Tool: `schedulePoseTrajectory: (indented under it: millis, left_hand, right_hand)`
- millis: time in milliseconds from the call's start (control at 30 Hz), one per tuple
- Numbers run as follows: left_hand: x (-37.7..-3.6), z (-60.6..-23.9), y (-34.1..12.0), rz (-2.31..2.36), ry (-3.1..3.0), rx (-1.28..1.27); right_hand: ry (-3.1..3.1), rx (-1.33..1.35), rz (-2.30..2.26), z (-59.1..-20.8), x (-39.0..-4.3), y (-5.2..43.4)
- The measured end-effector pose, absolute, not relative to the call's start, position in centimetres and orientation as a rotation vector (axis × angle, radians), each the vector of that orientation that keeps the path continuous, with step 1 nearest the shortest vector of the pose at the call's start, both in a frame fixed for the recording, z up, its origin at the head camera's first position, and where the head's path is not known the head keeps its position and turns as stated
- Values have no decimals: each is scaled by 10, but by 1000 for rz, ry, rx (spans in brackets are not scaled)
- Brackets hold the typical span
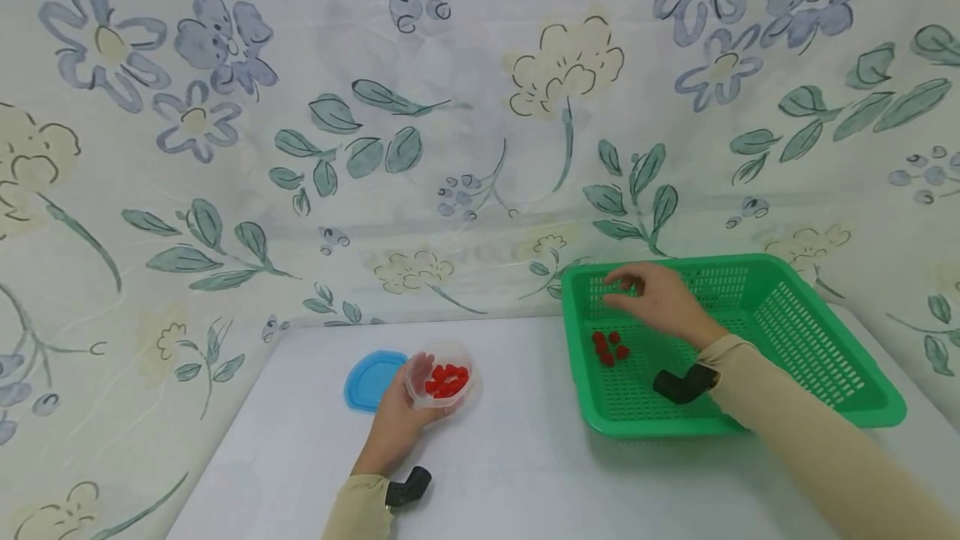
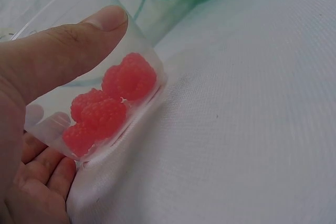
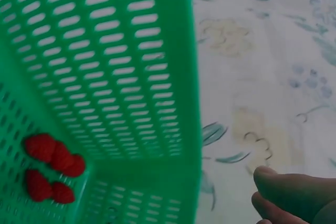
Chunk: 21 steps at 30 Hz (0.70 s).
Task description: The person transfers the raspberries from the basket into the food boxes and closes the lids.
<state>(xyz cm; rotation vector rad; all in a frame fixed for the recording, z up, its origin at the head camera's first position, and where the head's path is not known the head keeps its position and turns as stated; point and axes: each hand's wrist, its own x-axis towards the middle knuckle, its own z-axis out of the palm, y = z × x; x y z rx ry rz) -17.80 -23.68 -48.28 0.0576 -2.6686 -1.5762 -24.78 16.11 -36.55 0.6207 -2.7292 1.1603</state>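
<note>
Blue lid (image 1: 372, 378) flat on the white table (image 1: 510, 473), far left. Just beside it, left hand (image 1: 401, 423) cupping a clear plastic tub (image 1: 441, 382), thumb (image 2: 73, 51) pressed on its wall, red raspberries (image 2: 113, 103) inside. Further right, five loose raspberries (image 1: 610, 347) on the floor of the green basket (image 1: 825, 340). Above them, right hand (image 1: 654, 298) hovering, fingers loosely curled, apparently holding nothing.

Best to keep the tub tipped toward the basket and steady; pinch one berry lightly, no squeezing.

Right fingertips mostly cut off in the wrist view; tub's berry count unclear.
</note>
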Motion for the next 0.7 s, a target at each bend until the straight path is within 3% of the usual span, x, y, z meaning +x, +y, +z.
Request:
schedulePoseTrajectory:
  millis: [700]
  left_hand:
    - [-179, -483, -237, -1565, -2688, 90]
  right_hand:
    - [-2868, 663, 1096, -397, -276, 193]
